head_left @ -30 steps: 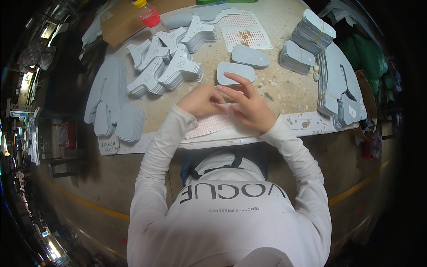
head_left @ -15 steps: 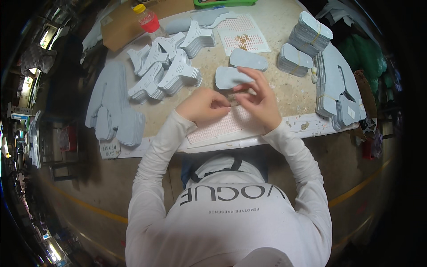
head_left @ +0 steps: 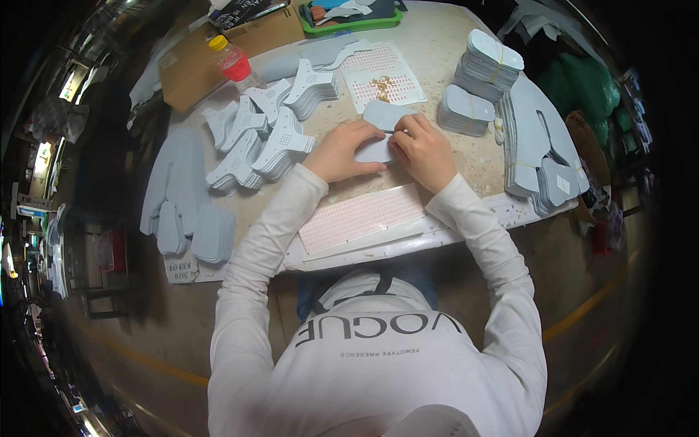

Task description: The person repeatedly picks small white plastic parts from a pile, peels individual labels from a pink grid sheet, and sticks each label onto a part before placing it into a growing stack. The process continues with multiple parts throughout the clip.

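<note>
A small stack of grey rounded cut pieces (head_left: 373, 150) lies between my hands. My left hand (head_left: 342, 151) curls round its left side, thumb at the near edge and fingers at the far edge. My right hand (head_left: 426, 154) has its fingertips pinched together at the stack's right side; what they hold, if anything, is too small to make out. Just beyond lies another stack of grey rounded pieces (head_left: 382, 111). Close to the table's near edge is a sheet of small pink-printed labels (head_left: 362, 218), below both hands.
Several stacks of perforated grey Y-shaped pieces (head_left: 280, 149) and larger grey panels (head_left: 178, 182) stand at left. Banded grey stacks (head_left: 466, 111) and long panels (head_left: 523, 138) are at right. Farther back are another label sheet (head_left: 397, 73) with rubber bands, a bottle (head_left: 233, 62) and a green tray (head_left: 349, 28).
Both hands have moved from above the near label sheet to the near grey stack. My left hand now grips the stack's side, and the right fingers have closed together at its right side.
</note>
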`<state>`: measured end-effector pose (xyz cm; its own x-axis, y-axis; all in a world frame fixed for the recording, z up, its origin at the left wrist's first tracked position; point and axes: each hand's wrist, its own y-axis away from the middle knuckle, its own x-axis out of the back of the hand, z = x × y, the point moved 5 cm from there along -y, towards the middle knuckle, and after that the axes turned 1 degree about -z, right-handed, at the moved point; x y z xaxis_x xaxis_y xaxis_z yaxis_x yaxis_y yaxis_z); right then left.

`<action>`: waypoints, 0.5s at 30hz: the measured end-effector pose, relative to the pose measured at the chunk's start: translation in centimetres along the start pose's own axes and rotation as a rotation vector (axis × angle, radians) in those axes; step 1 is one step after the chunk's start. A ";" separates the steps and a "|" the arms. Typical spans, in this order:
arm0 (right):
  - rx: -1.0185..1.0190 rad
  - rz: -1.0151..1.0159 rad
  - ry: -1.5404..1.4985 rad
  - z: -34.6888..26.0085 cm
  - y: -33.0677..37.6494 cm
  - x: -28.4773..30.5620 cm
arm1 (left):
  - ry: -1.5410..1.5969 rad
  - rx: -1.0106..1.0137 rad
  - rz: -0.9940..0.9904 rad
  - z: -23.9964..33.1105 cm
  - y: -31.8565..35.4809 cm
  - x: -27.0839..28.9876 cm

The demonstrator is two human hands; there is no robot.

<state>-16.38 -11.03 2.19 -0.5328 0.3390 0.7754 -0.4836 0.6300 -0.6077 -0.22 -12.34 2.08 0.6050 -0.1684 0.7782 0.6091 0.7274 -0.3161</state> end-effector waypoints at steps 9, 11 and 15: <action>-0.096 -0.020 -0.341 0.8 0.5 0.2 | 0.060 0.064 0.071 0.0 0.2 0.7; -0.079 -0.010 -0.216 0.5 0.6 0.0 | -0.057 -0.037 0.061 0.4 0.2 0.5; -0.207 0.078 -0.116 1.3 0.2 0.4 | -0.007 0.019 0.040 -0.1 0.3 0.3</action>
<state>-17.58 -11.68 2.15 -0.6451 0.3173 0.6951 -0.2915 0.7387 -0.6078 0.21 -12.24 2.14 0.6252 -0.1344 0.7688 0.5747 0.7457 -0.3370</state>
